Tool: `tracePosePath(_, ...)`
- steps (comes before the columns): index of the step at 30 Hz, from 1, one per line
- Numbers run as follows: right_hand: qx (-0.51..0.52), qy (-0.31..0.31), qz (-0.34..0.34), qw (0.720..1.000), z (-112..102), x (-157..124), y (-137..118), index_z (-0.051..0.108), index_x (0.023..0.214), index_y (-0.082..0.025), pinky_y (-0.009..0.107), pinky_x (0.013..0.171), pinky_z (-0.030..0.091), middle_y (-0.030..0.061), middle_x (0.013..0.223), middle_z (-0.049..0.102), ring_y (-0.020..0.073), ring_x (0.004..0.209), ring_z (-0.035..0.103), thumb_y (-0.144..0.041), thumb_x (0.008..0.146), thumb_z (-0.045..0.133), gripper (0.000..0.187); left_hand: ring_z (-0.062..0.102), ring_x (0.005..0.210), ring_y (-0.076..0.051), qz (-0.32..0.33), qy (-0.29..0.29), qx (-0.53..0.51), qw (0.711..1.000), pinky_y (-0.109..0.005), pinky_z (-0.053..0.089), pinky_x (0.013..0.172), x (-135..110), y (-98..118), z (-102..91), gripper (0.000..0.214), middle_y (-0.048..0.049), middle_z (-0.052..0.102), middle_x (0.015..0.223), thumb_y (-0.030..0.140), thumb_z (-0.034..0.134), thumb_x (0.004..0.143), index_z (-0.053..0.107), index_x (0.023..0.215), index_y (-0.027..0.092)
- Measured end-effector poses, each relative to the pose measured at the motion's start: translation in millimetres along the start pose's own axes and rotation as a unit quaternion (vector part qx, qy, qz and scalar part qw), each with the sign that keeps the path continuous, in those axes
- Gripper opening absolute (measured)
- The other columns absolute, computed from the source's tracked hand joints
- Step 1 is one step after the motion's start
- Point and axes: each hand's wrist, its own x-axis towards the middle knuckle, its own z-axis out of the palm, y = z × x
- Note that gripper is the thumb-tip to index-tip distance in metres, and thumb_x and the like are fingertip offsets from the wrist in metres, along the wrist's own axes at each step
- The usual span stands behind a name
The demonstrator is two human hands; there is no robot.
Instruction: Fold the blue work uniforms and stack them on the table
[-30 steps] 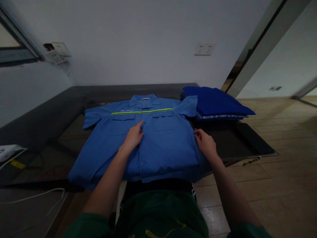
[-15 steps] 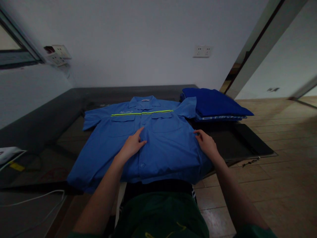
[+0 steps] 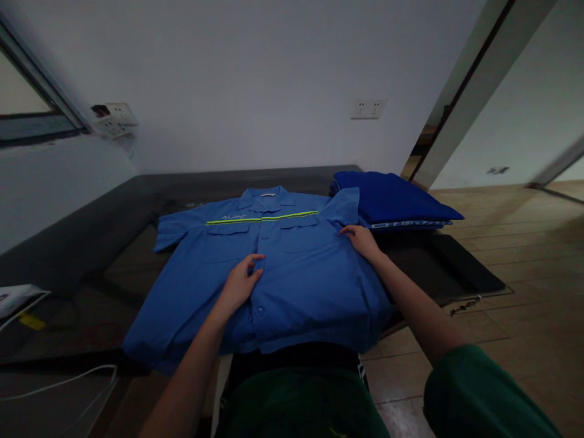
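Note:
A blue short-sleeved work shirt point(image 3: 296, 274) lies spread face up, with its collar away from me and its hem near my body. A yellow-green stripe crosses the chest above two flap pockets. My left hand point(image 3: 239, 281) rests on the front beside the button placket, thumb and forefinger apart. My right hand point(image 3: 362, 242) touches the shirt's right side just below the sleeve. Its fingers reach out over the cloth, and no bunched fabric shows between them.
Folded darker blue cloth point(image 3: 396, 198) lies stacked at the right, next to the shirt's sleeve. The dark tabletop point(image 3: 420, 261) meets a white wall with sockets point(image 3: 367, 109). A white cable point(image 3: 86, 371) hangs at the lower left.
My right hand has moved up and left along the shirt's side, toward the sleeve. My left hand has slid slightly down the front. The view has tilted up a little.

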Motion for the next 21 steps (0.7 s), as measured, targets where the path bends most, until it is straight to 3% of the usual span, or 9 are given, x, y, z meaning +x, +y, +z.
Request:
tracePosePath(4, -0.076, 0.003, -0.011, 0.997, -10, -18, 1, 0.065, 0.116, -0.027, 0.032, 0.075, 0.046, 0.0089, 0.117, 0.06, 0.0217, 0.092, 0.061, -0.017, 0.089, 0.043, 0.037, 0.059, 0.085, -0.02, 0.022, 0.008, 0.157, 0.987, -0.035, 0.049, 0.081, -9, 8, 0.6, 0.034, -0.0076, 0.058, 0.097, 0.014, 0.052, 0.083, 0.061, 0.116, 0.017)
tracePosePath(7, -0.035, 0.058, -0.042, 0.997, -28, -45, 3, 0.066, 0.112, -0.022, 0.032, 0.077, 0.047, 0.0103, 0.116, 0.059, 0.0221, 0.094, 0.061, -0.02, 0.087, 0.044, 0.033, 0.058, 0.094, -0.024, 0.051, 0.039, 0.253, 0.965, -0.039, 0.049, 0.084, -20, 16, 4.5, 0.035, -0.0123, 0.054, 0.114, 0.014, 0.051, 0.086, 0.06, 0.119, 0.018)
tracePosePath(10, 0.064, 0.093, -0.031, 0.993, -50, -91, 7, 0.069, 0.095, -0.019, 0.03, 0.072, 0.048, 0.0081, 0.095, 0.066, 0.0197, 0.079, 0.063, -0.033, 0.086, 0.049, 0.026, 0.052, 0.109, -0.029, 0.1, 0.051, 0.297, 0.948, -0.045, 0.047, 0.088, -32, 19, 12.6, 0.033, -0.0119, 0.053, 0.125, 0.02, 0.052, 0.088, 0.061, 0.119, 0.022)
tracePosePath(13, 0.133, 0.023, 0.055, 0.989, -62, -153, 18, 0.065, 0.071, -0.02, 0.028, 0.052, 0.044, 0.0016, 0.058, 0.062, 0.0164, 0.05, 0.057, -0.052, 0.085, 0.048, 0.039, 0.047, 0.118, -0.03, 0.127, 0.043, 0.283, 0.95, -0.048, 0.046, 0.092, -43, 14, 22.1, 0.033, -0.0102, 0.05, 0.132, 0.029, 0.053, 0.089, 0.06, 0.121, 0.025)
tracePosePath(16, 0.141, -0.014, 0.127, 0.982, -46, -212, 30, 0.063, 0.062, -0.022, 0.029, 0.049, 0.043, 0.002, 0.052, 0.061, 0.0178, 0.047, 0.057, -0.06, 0.081, 0.049, 0.045, 0.046, 0.121, -0.029, 0.134, 0.037, 0.261, 0.955, -0.048, 0.045, 0.097, -49, 4, 29.0, 0.036, -0.0106, 0.05, 0.135, 0.03, 0.051, 0.091, 0.059, 0.125, 0.024)
tracePosePath(18, 0.176, 0.01, 0.142, 0.974, -20, -238, 33, 0.067, 0.077, -0.021, 0.031, 0.056, 0.049, 0.0053, 0.07, 0.069, 0.021, 0.061, 0.063, -0.058, 0.077, 0.056, 0.038, 0.046, 0.123, -0.028, 0.141, 0.032, 0.246, 0.958, -0.048, 0.042, 0.102, -51, -4, 31.3, 0.036, -0.0112, 0.049, 0.137, 0.03, 0.047, 0.092, 0.059, 0.126, 0.021)
tracePosePath(21, 0.253, 0.071, 0.137, 0.955, 24, -253, 27, 0.065, 0.096, -0.019, 0.036, 0.07, 0.053, 0.0105, 0.091, 0.07, 0.0249, 0.079, 0.066, -0.054, 0.07, 0.065, 0.043, 0.046, 0.126, -0.027, 0.15, 0.022, 0.226, 0.962, -0.048, 0.039, 0.106, -50, -11, 31.8, 0.038, -0.0102, 0.049, 0.139, 0.032, 0.045, 0.093, 0.059, 0.126, 0.021)
